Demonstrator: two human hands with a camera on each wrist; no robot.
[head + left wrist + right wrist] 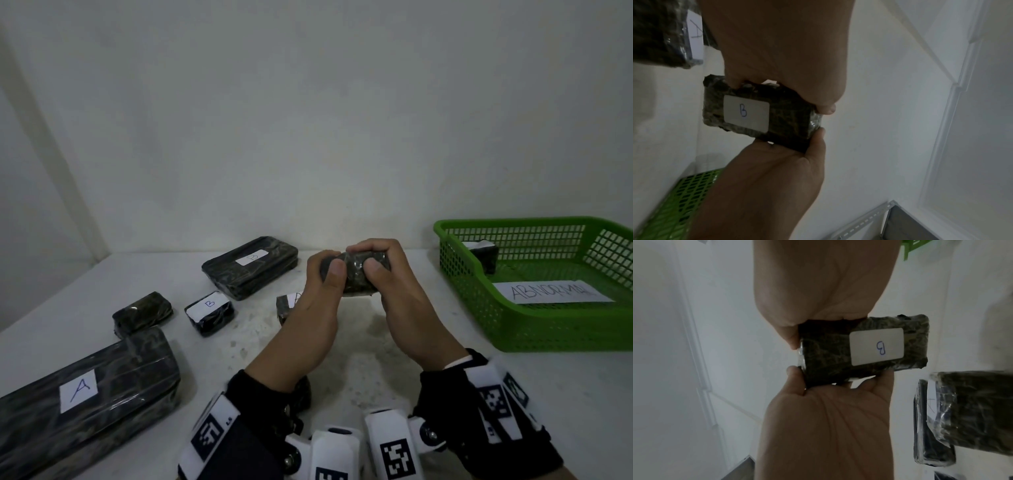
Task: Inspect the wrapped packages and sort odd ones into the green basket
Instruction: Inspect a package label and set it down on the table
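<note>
Both hands hold one small dark wrapped package (356, 275) up above the table's middle. My left hand (327, 275) grips its left end and my right hand (376, 269) its right end, thumbs pressed on the side facing me. The wrist views show the package's (789, 120) (828, 353) other face, which carries a white label marked B. In the left wrist view the left hand (797, 87) is above the package and the right hand (812, 149) below. The green basket (513, 329) stands at the right, with one wrapped package (484, 255) and an "ABNORMAL" paper (551, 293) inside.
On the white table (376, 359) lie a long package marked A (82, 394), a flat one marked B (250, 267), a small unlabelled one (142, 311), a small B one (209, 313) and a small one (286, 305) partly hidden behind my left hand. A wall closes the back.
</note>
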